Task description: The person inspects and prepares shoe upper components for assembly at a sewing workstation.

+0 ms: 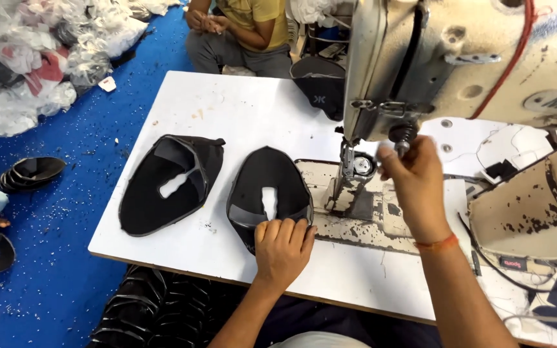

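left hand (283,248) fingers curled on black shoe upper (269,193) (flat), right hand (414,177) fingers pinched by sewing machine (459,58) needle

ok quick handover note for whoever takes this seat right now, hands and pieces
Left hand: fingers curled, pressing down on the near edge of the black shoe upper that lies flat on the white table, just left of the sewing machine.
Right hand: raised at the needle area, fingertips pinched by the machine's head; whether it holds thread cannot be told.
Second upper: flat on the table further left, untouched.
Done: the upper is not yet under the needle; no stitching can be seen.
Left: both uppers lie outside the needle area.
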